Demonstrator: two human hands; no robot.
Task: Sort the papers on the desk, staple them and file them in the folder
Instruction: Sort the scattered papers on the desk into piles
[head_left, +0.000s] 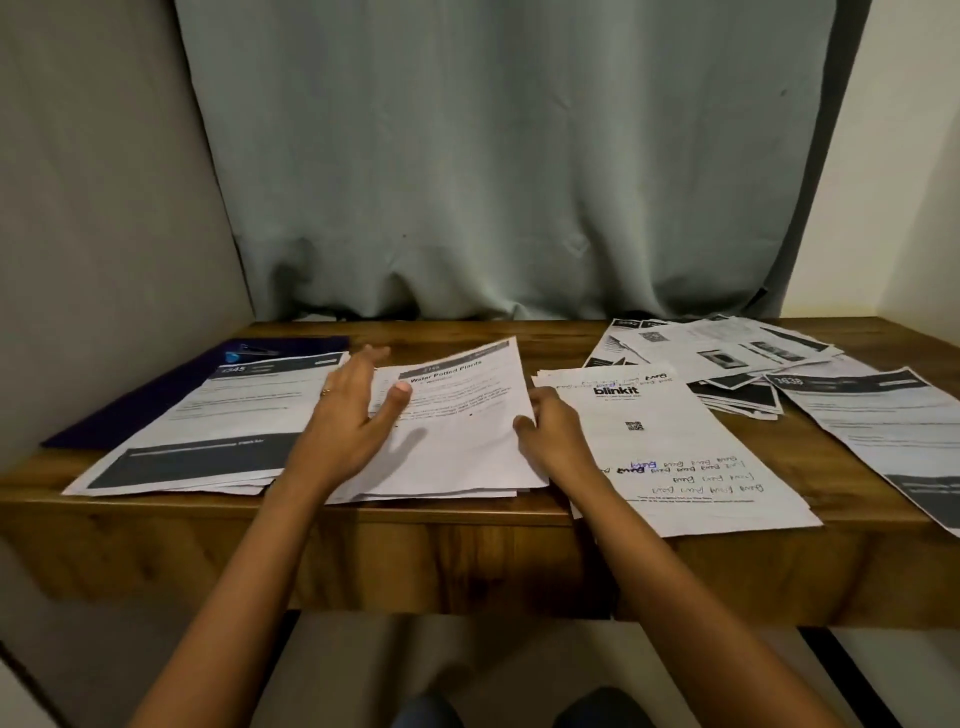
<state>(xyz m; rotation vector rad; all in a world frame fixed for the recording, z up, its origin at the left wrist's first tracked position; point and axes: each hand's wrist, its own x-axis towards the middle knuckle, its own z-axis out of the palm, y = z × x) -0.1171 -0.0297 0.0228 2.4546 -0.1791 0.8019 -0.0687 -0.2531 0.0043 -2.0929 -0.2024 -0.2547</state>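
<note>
Alignment matters: our right grip (550, 431) pinches the Water Potted Plants sheet (457, 415) by its edge, left grip (353, 400) open over it; we should square it onto its pile (441, 491).

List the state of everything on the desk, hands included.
Left hand: open, fingers straight, over the middle stack.
Right hand: grips that stack's right edge.
Left stack: flat, partly covering the folder.
Folder: lying flat.
Stapler: lying on the folder.
Blinkit stack: flat, overhanging the desk edge.
Loose pile: scattered, unsorted.
</note>
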